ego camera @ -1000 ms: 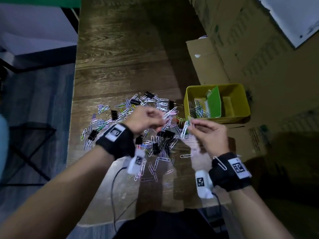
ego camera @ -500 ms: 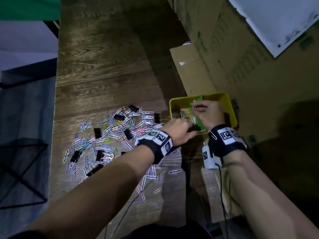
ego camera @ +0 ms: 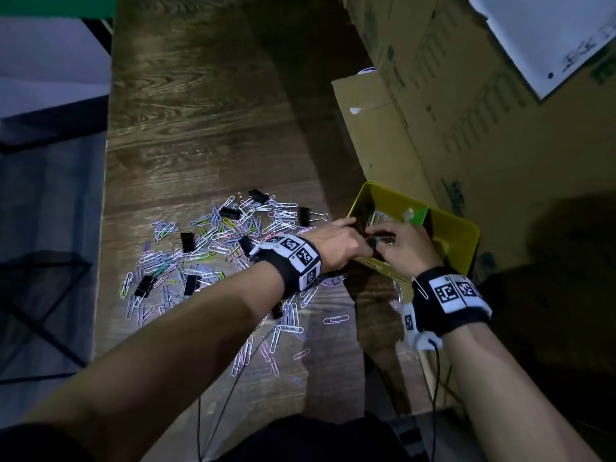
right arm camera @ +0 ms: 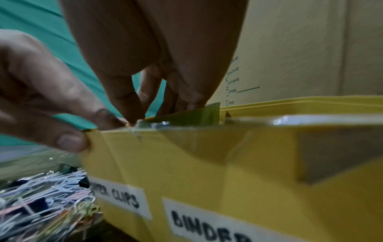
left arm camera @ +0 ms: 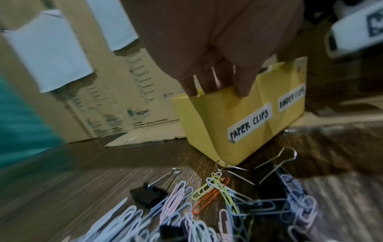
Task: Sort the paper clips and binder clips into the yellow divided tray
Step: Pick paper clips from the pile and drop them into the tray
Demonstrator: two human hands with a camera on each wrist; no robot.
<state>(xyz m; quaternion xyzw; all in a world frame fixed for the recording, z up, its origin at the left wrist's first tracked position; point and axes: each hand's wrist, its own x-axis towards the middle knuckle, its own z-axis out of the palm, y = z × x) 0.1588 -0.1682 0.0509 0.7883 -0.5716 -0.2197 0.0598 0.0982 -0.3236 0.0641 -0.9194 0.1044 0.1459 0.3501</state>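
Head view: both hands meet over the near left end of the yellow tray [ego camera: 461, 233], which sits right of centre in the frame at the edge of the wooden surface [ego camera: 200, 128], beside the cardboard boxes [ego camera: 466, 111]. The left hand [ego camera: 336, 243] reaches in from the left, its fingers dipping over the tray's left wall; the right hand [ego camera: 408, 251] lies just beside it, knuckles up, over the compartment left of the green divider [ego camera: 418, 215]. A heap of pale paper clips [ego camera: 213, 248] with black binder clips [ego camera: 187, 241] scattered among them covers the surface left of the tray, and a few lone clips lie lower in the frame. In the left wrist view the left hand [left arm camera: 217, 49] hangs above the tray [left arm camera: 209, 117], fingers [left arm camera: 244, 85] bent down over its rim above a label reading "PAPER CLIPS" [left arm camera: 249, 122]; whether they grip anything cannot be told. A second label to its right is blurred. In the right wrist view the right hand [right arm camera: 157, 54] points its fingers [right arm camera: 124, 101] down close together at the top of the divider [right arm camera: 192, 117], and what they hold, if anything, is hidden. At the left of that frame the left hand's fingertips [right arm camera: 68, 140] touch the tray's [right arm camera: 207, 172] corner edge. A label on the front wall reads "BINDER" [right arm camera: 207, 229].
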